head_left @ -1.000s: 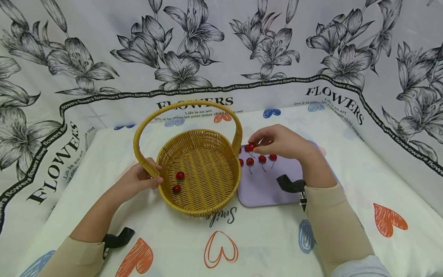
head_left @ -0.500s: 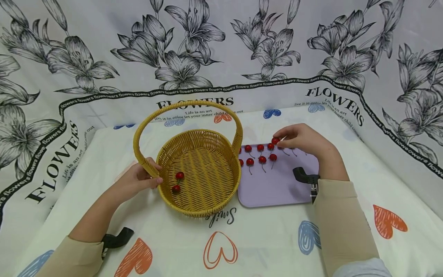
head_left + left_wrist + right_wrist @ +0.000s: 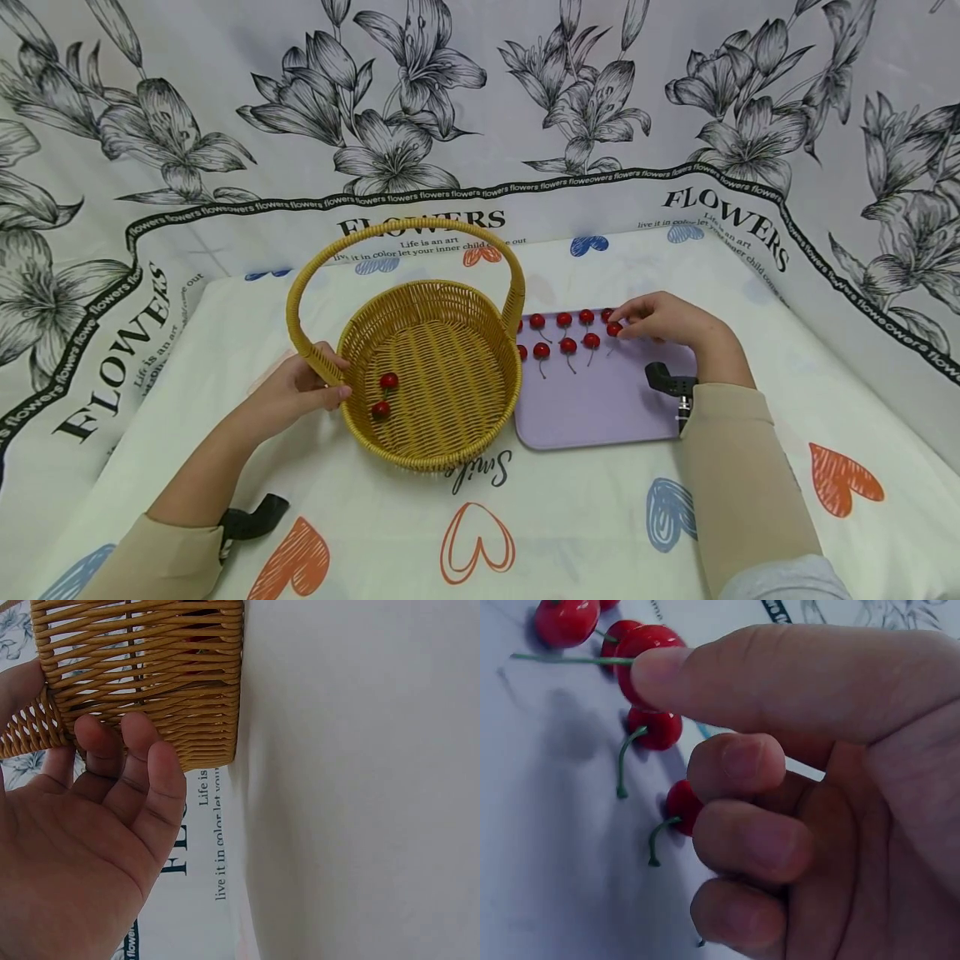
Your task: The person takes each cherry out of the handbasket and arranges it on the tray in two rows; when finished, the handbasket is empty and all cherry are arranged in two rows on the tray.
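A yellow woven basket (image 3: 431, 454) with a tall arched handle stands left of centre. My left hand (image 3: 306, 387) grips its left side where the handle meets the rim; in the left wrist view the thumb and fingers are at the wicker. Two red cherries (image 3: 388, 381) lie inside the basket. Over the lilac tray (image 3: 592, 417), my right hand (image 3: 663, 323) pinches a red cherry (image 3: 651, 641) with a green stem. That cherry is at the right end of the tray's front row, close to others. Whether it touches the tray, I cannot tell.
Several cherries (image 3: 568, 345) line the tray's far part in two rows, stems toward me. The basket's right side hides the tray's left end. A white tablecloth (image 3: 570, 525) with hearts lies beneath, and a flower-printed cloth (image 3: 480, 108) rises behind.
My right hand has moved right along the tray with the cherry, then slightly nearer me and lower. My left hand and the basket have stayed in place.
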